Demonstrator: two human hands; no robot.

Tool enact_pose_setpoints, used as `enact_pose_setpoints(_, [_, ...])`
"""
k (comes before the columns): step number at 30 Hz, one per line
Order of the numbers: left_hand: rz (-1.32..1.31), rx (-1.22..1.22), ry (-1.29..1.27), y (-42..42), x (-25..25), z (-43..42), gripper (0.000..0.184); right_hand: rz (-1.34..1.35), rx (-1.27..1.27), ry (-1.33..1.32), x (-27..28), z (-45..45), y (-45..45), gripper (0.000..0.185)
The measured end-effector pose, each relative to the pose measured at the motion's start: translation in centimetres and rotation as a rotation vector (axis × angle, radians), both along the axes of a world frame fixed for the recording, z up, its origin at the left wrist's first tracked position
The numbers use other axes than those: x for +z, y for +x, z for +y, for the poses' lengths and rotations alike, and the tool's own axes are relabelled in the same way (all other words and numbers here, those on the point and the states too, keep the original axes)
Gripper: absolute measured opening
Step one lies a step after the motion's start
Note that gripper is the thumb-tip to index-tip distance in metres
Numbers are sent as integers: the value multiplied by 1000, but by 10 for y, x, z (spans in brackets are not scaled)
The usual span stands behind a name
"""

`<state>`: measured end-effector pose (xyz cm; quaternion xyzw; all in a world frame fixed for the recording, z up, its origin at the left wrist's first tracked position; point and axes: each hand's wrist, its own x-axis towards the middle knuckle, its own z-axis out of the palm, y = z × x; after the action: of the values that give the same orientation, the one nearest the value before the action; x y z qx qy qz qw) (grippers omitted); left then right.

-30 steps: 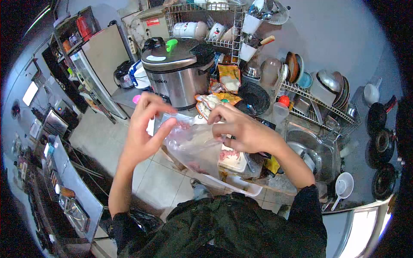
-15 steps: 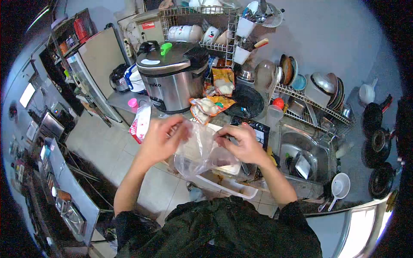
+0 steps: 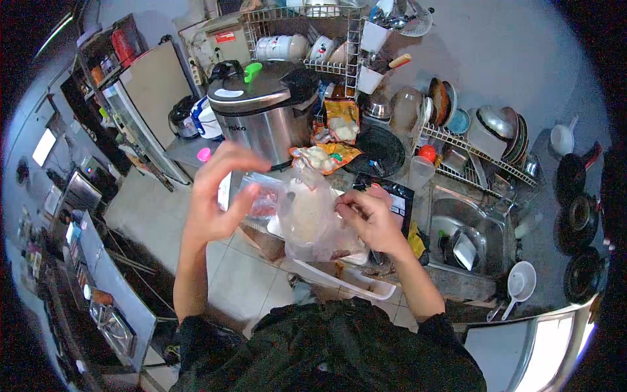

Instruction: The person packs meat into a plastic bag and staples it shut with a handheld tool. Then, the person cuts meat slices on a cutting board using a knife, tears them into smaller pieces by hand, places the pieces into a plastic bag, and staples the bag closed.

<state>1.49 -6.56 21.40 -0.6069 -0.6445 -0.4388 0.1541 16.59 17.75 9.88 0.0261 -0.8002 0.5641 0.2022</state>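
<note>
A clear plastic bag (image 3: 307,212) hangs in front of me, its film spread over the counter things behind it. My right hand (image 3: 372,219) pinches the bag's right edge between thumb and fingers. My left hand (image 3: 222,193) is raised at the left, apart from the bag, with thumb and fingers spread and nothing between them. Just right of that hand lies a clear packet with reddish contents (image 3: 261,201). Behind the bag, an orange food packet with whitish contents (image 3: 320,159) rests on the counter. A white tray (image 3: 346,281) sticks out below the bag.
A large steel cooker (image 3: 258,124) stands behind my left hand. To the right are a black round tray (image 3: 379,150), a sink (image 3: 450,215) and a dish rack (image 3: 477,157). A white strainer (image 3: 521,282) hangs at the lower right.
My left hand has let go of the bag, moved left and opened. The bag hangs from my right hand, and the reddish packet now shows beside it.
</note>
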Motion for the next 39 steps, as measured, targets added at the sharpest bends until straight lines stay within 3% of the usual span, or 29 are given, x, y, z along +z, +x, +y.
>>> enact_pose_setpoints(3, [2,-160,-240,14,0,-9,35,67,-60,218,6,10,2,16])
enact_pose_setpoints(4, [106,-106,-318,21,1,-7,38,60,-35,134,1,11,1,16])
enact_pose_setpoints(7, [183,-115,-432,23,-15,1,42,50,15,237,8,11,1,16])
enact_pose_setpoints(11, [165,-224,-596,18,-13,-2,24,24,37,310,2,13,1,18])
enact_pose_setpoints(16, [-95,-454,-442,5,-2,-12,26,5,43,246,-8,13,9,19])
enact_pose_setpoints(19, [-257,-371,-438,22,-1,-14,30,-51,32,122,-8,7,12,21])
enact_pose_setpoints(23, [51,-319,-554,25,-16,-16,26,0,79,107,-19,8,5,20])
enact_pose_setpoints(24, [11,-317,-618,24,-16,-18,22,10,78,103,-27,9,3,19])
enact_pose_setpoints(29, [-96,-274,-356,12,-18,-25,23,24,183,170,-32,21,9,15])
enact_pose_setpoints(31, [-160,-205,-265,6,-28,-23,27,-18,121,31,-37,14,9,14])
enact_pose_setpoints(34, [-697,-395,56,9,-59,-9,46,-142,56,-106,-33,6,11,14])
enact_pose_setpoints(37, [-895,-320,132,12,-100,3,49,-53,125,-158,-38,5,0,14])
enact_pose_setpoints(39, [-850,-94,-33,11,-120,1,43,-26,160,-104,-33,7,1,19])
